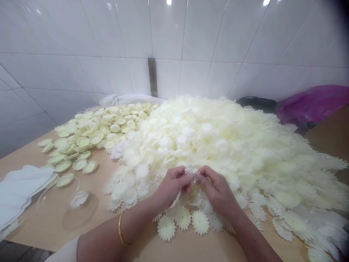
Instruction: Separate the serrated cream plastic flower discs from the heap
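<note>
The person's left hand (171, 183) and right hand (216, 187) are closed to a fingertip pinch on one small white petal piece (191, 171), raised above the table (49, 229). A large heap of pale petal discs (218, 142) spreads toward the table's far edge; white sheets (21, 191) lie by its left edge.

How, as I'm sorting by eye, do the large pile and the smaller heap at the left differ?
The large pile spreads wider and higher than the left heap. The large pile looks mostly whiter, the left heap yellower. The left heap's pieces look thicker; the large pile's look thinner. Both hold pale, tooth-edged pieces on the table.
</note>
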A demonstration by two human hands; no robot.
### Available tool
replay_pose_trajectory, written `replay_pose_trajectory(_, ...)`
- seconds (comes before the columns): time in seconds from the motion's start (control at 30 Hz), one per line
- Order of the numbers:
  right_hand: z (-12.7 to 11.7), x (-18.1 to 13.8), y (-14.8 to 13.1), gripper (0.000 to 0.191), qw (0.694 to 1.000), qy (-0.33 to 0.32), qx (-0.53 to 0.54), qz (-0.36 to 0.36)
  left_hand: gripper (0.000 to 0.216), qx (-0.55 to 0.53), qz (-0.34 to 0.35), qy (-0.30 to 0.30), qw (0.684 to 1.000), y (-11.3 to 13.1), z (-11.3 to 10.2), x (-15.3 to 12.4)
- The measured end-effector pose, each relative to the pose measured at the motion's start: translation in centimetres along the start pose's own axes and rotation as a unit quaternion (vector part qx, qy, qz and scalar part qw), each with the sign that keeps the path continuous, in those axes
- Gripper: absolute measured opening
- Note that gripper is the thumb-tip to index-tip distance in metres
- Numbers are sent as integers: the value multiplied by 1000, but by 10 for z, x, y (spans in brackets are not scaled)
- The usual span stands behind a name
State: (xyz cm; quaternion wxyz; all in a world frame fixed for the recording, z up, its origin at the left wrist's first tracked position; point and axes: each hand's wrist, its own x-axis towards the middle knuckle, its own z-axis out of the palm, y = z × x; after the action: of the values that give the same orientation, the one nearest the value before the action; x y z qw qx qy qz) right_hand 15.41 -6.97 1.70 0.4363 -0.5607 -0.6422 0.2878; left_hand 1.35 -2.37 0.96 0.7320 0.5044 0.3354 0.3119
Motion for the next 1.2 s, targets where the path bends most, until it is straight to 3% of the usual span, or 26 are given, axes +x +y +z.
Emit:
replay_pose_trajectory(0.27,-1,-1,0,24,1000,7,-19,-9,25,-19,14,52,998,3,2,1)
replay_pose_trajectory(0.6,2,1,0,17,998,54,-17,-16,37,-35,-6,68,997,6,4,-1)
replay_pose_trajectory(0.77,2,0,0,12,989,103,-52,-97,38,-38,-13,77,996,4,3,0)
replay_pose_trajectory(0.9,7,0,4,15,973,74,-130,-175,32,-30,-6,67,997,2,2,1)
replay_pose_trajectory(1.03,10,0,10,15,955,62,-216,-195,35,13,21,60,998,2,2,0)
replay_pose_trajectory(1.2,10,-2,13,19,930,51,-283,-227,41,71,-6,76,995,2,4,-1)
